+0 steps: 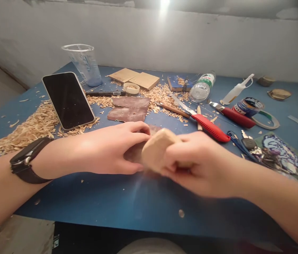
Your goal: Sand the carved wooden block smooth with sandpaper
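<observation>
My right hand (196,162) is closed around a pale, smooth piece of wood (156,150) with a rounded edge. The wood is tilted over a brownish sheet of sandpaper (134,153) at the middle of the table, slightly blurred. My left hand (109,148), with a dark watch on the wrist, holds the sandpaper from the left, thumb and fingers bent around it. Its fingertips are partly hidden behind the wood. Two more worn sandpaper pieces (129,108) lie just beyond my left hand.
A phone (68,100) leans among wood shavings (32,123) at left, near a clear plastic cup (86,67). A red-handled knife (209,127), a carving tool (175,110), a bottle (203,86), a tape roll (267,120) and keys (251,144) lie to the right.
</observation>
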Available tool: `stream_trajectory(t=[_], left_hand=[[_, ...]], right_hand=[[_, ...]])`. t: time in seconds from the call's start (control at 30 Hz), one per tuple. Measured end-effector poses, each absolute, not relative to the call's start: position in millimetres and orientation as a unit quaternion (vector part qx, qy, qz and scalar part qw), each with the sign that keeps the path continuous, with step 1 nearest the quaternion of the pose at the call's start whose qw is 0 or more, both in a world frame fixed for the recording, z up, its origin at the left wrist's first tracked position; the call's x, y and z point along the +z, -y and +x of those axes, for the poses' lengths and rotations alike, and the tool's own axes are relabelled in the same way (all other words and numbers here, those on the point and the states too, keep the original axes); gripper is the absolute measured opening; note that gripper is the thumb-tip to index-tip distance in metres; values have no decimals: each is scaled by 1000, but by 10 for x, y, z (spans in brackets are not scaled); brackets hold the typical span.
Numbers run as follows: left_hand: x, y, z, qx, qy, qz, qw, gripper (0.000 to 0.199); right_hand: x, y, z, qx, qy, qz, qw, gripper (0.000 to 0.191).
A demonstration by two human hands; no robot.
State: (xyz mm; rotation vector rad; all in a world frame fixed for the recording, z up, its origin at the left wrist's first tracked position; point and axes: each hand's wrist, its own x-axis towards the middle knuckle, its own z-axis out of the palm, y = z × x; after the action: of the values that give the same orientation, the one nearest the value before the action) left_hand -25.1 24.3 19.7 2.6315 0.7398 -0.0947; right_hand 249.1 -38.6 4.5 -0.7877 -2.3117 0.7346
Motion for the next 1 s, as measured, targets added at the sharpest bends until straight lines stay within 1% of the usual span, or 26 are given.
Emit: stream_trajectory(t=[0.07,0.17,0.3,0.37,0.43,0.53,0.67,0.77,0.9,1.0], left_hand=[[205,-228,-244,-41,-271,941,198,53],[225,-215,-226,-43,-291,936,195,54],[237,-226,-212,-47,-294,932,205,49],[241,-231,-210,-45,-292,935,197,53],[244,-230,-209,-45,-290,936,193,52],[236,-224,-217,-48,-292,935,195,46],[207,-224,-244,-34,-288,939,185,52],[199,-224,-255,-32,-285,940,183,46],[201,-224,-254,-27,-288,940,179,54],[197,-223,-250,-25,-287,940,184,47]], right_hand=[[54,403,2479,285,861,-297,298,25],[78,424,2476,254,858,-324,308,26],[94,448,2473,280,874,-272,290,25],[88,447,2475,262,866,-303,299,27],[78,448,2472,246,866,-318,298,27],[64,462,2459,277,871,-285,289,23],[64,484,2440,288,854,-314,297,28],[80,501,2436,299,864,-295,279,26],[93,505,2446,294,843,-347,287,29],[96,506,2445,314,855,-311,270,26]])
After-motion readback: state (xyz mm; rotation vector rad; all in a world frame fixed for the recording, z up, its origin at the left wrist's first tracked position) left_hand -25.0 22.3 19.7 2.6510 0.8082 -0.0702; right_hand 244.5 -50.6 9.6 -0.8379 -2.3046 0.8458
